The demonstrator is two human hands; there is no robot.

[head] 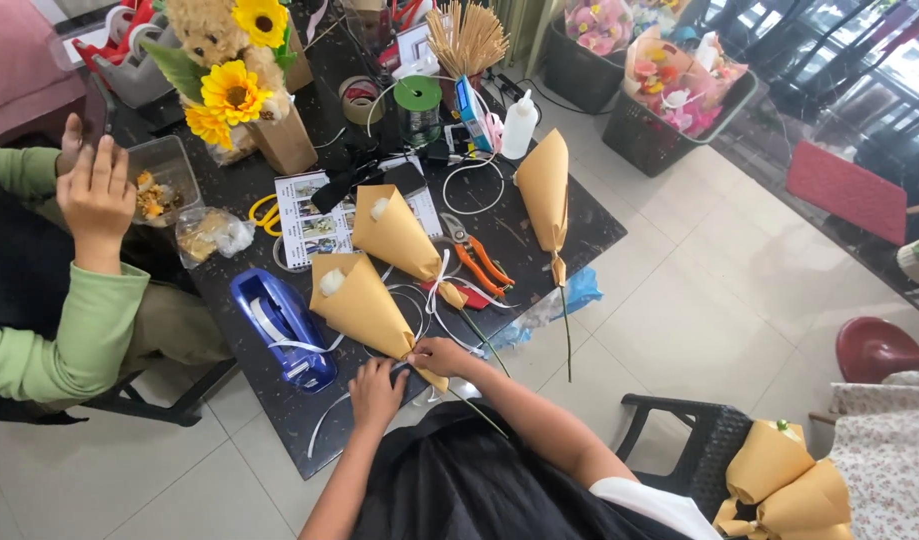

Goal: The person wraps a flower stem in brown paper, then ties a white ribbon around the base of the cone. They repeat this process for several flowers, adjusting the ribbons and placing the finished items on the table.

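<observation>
Room: looking down at a dark speckled counter (279, 420) sitting on a pale tiled floor (679, 300), flower-wrapping clutter everywhere.

Left hand (376, 392): it's resting at the near counter edge, fingers curled down over the white ribbon (324, 415) right at the narrow end of the nearest kraft paper cone (362, 305). Grip looks narrow, pinching or pressing the ribbon; can't tell exactly which.

Right hand (441, 356): it's closing on the same spot from the other side, fingertips pinched tight on the cone's neck where the ribbon is wrapping.

Step in hand: I'd say both hands are tying off the ribbon around the cone's base. The knot looks unfinished, so tightening it probably needs both ends pulled evenly while the neck stays pinched.

Just beside: a blue tape dispenser (279, 325) is lying left of that cone, nearly touching it.

Middle: a second cone (401, 238) already wearing a white bow, orange-handled pruners (476, 262) next to it, and a third cone (546, 190) with its green stem hanging over the counter edge.

Far end: teddy bear with sunflowers (231, 70), a green ribbon spool (418, 100), a white squeeze bottle (520, 125).

Other person: someone in a green sleeve (69, 330) is sitting at left, one raised hand (96, 200) near a clear tub (164, 175).
</observation>
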